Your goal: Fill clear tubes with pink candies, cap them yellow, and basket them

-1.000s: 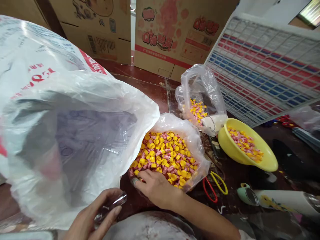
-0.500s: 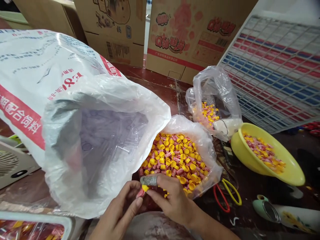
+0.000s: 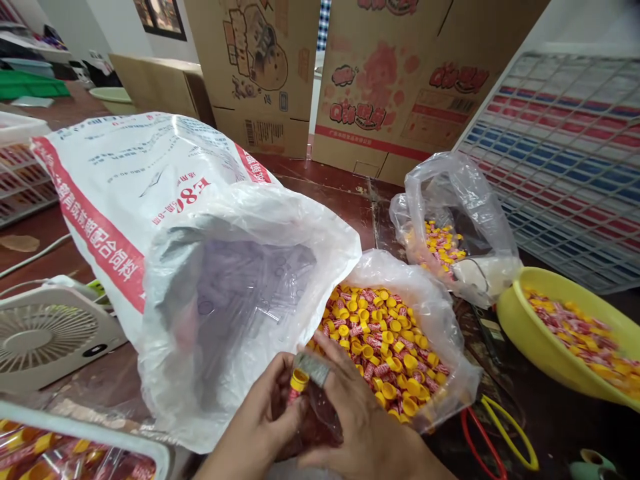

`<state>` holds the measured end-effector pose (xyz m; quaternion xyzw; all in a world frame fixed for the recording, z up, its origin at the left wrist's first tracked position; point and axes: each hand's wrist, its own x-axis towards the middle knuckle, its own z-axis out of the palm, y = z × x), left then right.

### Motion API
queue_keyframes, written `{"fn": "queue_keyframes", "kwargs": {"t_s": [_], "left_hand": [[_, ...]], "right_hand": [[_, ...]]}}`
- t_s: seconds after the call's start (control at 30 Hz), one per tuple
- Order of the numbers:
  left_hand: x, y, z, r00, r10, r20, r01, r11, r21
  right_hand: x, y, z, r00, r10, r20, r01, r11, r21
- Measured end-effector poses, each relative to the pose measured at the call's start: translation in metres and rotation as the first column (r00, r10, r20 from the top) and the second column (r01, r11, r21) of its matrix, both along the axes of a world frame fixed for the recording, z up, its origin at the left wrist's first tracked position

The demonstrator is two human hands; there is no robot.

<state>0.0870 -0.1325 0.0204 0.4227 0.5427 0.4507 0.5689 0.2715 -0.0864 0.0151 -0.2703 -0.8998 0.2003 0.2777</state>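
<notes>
In the lower middle, my left hand (image 3: 265, 410) pinches a small red-and-white wrapped piece with a yellow cap (image 3: 299, 381), its hollow cap end facing up. My right hand (image 3: 363, 413) is beside it, fingers curled, with a grey wrap (image 3: 311, 368) around one finger. Something clear shows between its fingers and thumb; I cannot make out what. Just beyond the right hand lies a clear plastic bag (image 3: 400, 270) full of yellow-capped pieces (image 3: 383, 340). To the left, a large white sack (image 3: 200, 220) gapes open, with clear plastic tubes (image 3: 283, 283) inside.
A white tub (image 3: 160, 447) of capped tubes stands at front left, near a fan (image 3: 40, 330). On the right are another plastic bag (image 3: 465, 177), a yellow basin (image 3: 513, 320), red and yellow loops (image 3: 510, 427) and a wire rack (image 3: 565, 147). Cardboard boxes (image 3: 380, 143) stand behind.
The view has swung left and up, revealing more of the fan and background. The capped piece now stands more upright in my left hand, and my right fingers have come away from its cap.
</notes>
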Motion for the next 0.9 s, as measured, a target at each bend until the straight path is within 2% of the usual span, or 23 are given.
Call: {"fn": "queue_keyframes", "kwargs": {"t_s": [0.03, 0.07, 0.1, 0.13, 0.17, 0.2, 0.27, 0.33, 0.43, 0.47, 0.5, 0.53, 0.57, 0.63, 0.67, 0.73, 0.77, 0.83, 0.9], "left_hand": [[-0.012, 0.007, 0.000, 0.960, 0.011, -0.280, -0.001, 0.999, 0.035], [-0.025, 0.015, 0.000, 0.835, 0.043, -0.548, -0.015, 0.998, 0.055], [-0.038, 0.024, -0.002, 0.635, 0.052, -0.771, -0.038, 0.999, 0.037], [-0.049, 0.033, -0.005, 0.484, 0.049, -0.874, -0.082, 0.997, 0.010], [-0.058, 0.043, -0.009, 0.389, 0.029, -0.921, -0.111, 0.994, -0.015], [-0.064, 0.052, -0.014, 0.328, 0.001, -0.945, -0.129, 0.991, -0.044], [-0.069, 0.065, -0.025, 0.275, -0.042, -0.961, -0.127, 0.989, -0.079], [-0.067, 0.071, -0.033, 0.239, -0.068, -0.969, -0.106, 0.990, -0.096], [-0.067, 0.066, -0.037, 0.247, -0.071, -0.967, -0.082, 0.992, -0.094], [-0.069, 0.061, -0.036, 0.269, -0.059, -0.961, -0.081, 0.993, -0.084], [-0.072, 0.054, -0.033, 0.326, -0.039, -0.945, -0.076, 0.995, -0.067], [-0.074, 0.047, -0.030, 0.418, -0.009, -0.908, -0.075, 0.996, -0.044], [-0.075, 0.038, -0.026, 0.540, 0.033, -0.841, -0.091, 0.996, -0.020], [-0.073, 0.019, -0.018, 0.803, 0.148, -0.578, -0.182, 0.983, -0.001], [-0.068, 0.010, -0.014, 0.888, 0.207, -0.410, -0.237, 0.971, -0.023], [-0.054, -0.005, -0.008, 0.942, 0.307, -0.135, -0.322, 0.940, -0.113], [-0.046, -0.010, -0.007, 0.941, 0.336, -0.030, -0.336, 0.929, -0.156], [-0.030, -0.016, -0.005, 0.924, 0.364, 0.117, -0.333, 0.916, -0.225], [-0.018, -0.017, -0.005, 0.904, 0.369, 0.216, -0.309, 0.913, -0.266]], "right_hand": [[0.010, 0.006, 0.003, 0.999, -0.045, 0.025, 0.046, 0.999, -0.019], [0.021, 0.013, 0.005, 0.992, -0.126, 0.027, 0.127, 0.992, -0.022], [0.032, 0.020, 0.005, 0.974, -0.225, 0.013, 0.225, 0.974, -0.001], [0.043, 0.027, 0.004, 0.949, -0.315, 0.002, 0.314, 0.949, 0.038], [0.052, 0.033, 0.002, 0.922, -0.387, 0.004, 0.385, 0.919, 0.083], [0.059, 0.038, 0.000, 0.901, -0.433, 0.021, 0.427, 0.896, 0.124], [0.064, 0.043, -0.005, 0.885, -0.456, 0.089, 0.436, 0.882, 0.177], [0.059, 0.043, -0.011, 0.890, -0.421, 0.176, 0.388, 0.901, 0.194], [0.041, 0.041, -0.023, 0.872, -0.378, 0.310, 0.317, 0.920, 0.231], [0.036, 0.041, -0.028, 0.859, -0.376, 0.348, 0.301, 0.920, 0.251], [0.033, 0.042, -0.032, 0.847, -0.378, 0.375, 0.290, 0.918, 0.270], [0.031, 0.043, -0.036, 0.841, -0.387, 0.380, 0.291, 0.913, 0.286], [0.030, 0.044, -0.038, 0.845, -0.397, 0.357, 0.305, 0.908, 0.289], [0.032, 0.045, -0.036, 0.884, -0.411, 0.223, 0.366, 0.905, 0.218], [0.034, 0.043, -0.033, 0.899, -0.420, 0.125, 0.406, 0.905, 0.126], [0.035, 0.036, -0.023, 0.893, -0.446, -0.069, 0.428, 0.886, -0.180], [0.034, 0.031, -0.018, 0.876, -0.461, -0.139, 0.390, 0.849, -0.358], [0.027, 0.017, -0.008, 0.842, -0.486, -0.233, 0.244, 0.728, -0.640], [0.016, 0.005, -0.003, 0.821, -0.490, -0.293, 0.090, 0.618, -0.781]]}}
